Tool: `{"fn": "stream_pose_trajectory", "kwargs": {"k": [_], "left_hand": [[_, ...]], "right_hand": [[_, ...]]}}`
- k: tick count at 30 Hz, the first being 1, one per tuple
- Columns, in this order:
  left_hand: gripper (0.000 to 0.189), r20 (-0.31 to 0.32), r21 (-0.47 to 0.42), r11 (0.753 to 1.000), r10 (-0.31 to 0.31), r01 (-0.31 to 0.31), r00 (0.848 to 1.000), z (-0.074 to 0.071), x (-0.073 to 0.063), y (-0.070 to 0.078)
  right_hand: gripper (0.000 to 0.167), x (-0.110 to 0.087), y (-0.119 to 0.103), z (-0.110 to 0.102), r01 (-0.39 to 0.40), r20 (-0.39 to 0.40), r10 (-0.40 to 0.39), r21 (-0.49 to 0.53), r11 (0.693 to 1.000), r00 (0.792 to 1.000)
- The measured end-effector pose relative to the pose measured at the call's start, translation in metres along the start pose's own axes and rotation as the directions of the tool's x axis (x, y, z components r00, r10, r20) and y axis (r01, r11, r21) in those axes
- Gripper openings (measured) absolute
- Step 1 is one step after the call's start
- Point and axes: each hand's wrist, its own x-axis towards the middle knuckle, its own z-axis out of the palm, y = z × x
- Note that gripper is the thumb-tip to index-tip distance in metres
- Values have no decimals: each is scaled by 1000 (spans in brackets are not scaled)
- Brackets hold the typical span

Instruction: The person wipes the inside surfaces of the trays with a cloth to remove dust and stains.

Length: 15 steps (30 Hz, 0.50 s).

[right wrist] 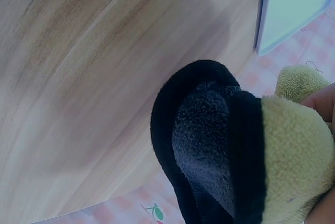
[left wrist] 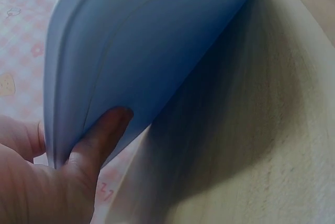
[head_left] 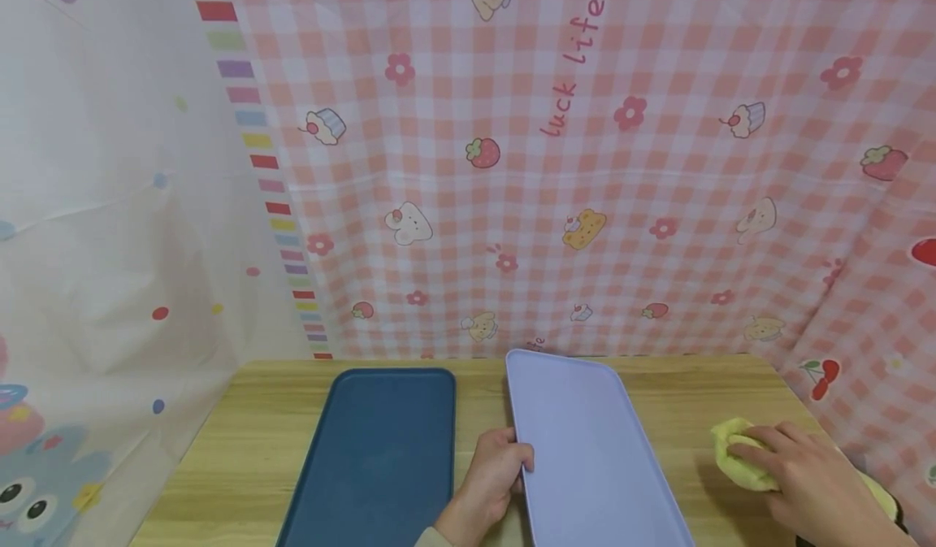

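My left hand [head_left: 490, 482] grips the left edge of a lavender tray [head_left: 585, 449], thumb on one face and fingers on the other. In the left wrist view the tray's underside [left wrist: 157, 46] shows, tilted up from the wood and casting a shadow beneath. My right hand [head_left: 812, 474] holds a bunched yellow cloth [head_left: 742, 458] to the right of the tray. Seen from the right wrist, the cloth [right wrist: 293, 156] is fluffy, with a dark grey side and black edging, and it hangs above the tabletop.
A dark blue tray [head_left: 380, 458] lies flat on the wooden table [head_left: 219, 449], left of my left hand. Behind the table hangs a pink checked curtain [head_left: 453, 189]; a white patterned sheet [head_left: 146, 230] covers the left side. The checked cloth also runs along the right.
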Motion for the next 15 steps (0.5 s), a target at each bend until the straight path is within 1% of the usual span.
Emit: {"fn": "stream_pose_trajectory", "kwargs": {"k": [4, 6, 11, 13, 15], "left_hand": [[44, 19, -1, 1000, -14, 14, 1000, -2, 0, 0], [46, 34, 16, 1000, -23, 22, 999, -3, 0, 1], [45, 94, 120, 992, -43, 32, 995, -4, 0, 3], [41, 121, 161, 986, -55, 35, 991, -3, 0, 3], [40, 145, 183, 982, -65, 38, 987, -3, 0, 3]], "right_hand": [[64, 0, 0, -1, 4, -3, -4, 2, 1000, 1000], [63, 0, 0, -1, 3, 6, -3, 4, 1000, 1000], [62, -2, -1, 0, 4, 21, -4, 0, 1000, 1000], [62, -2, -1, 0, 12, 9, -12, -3, 1000, 1000], [62, -2, -1, 1, 17, 0, -17, -5, 1000, 1000]]}}
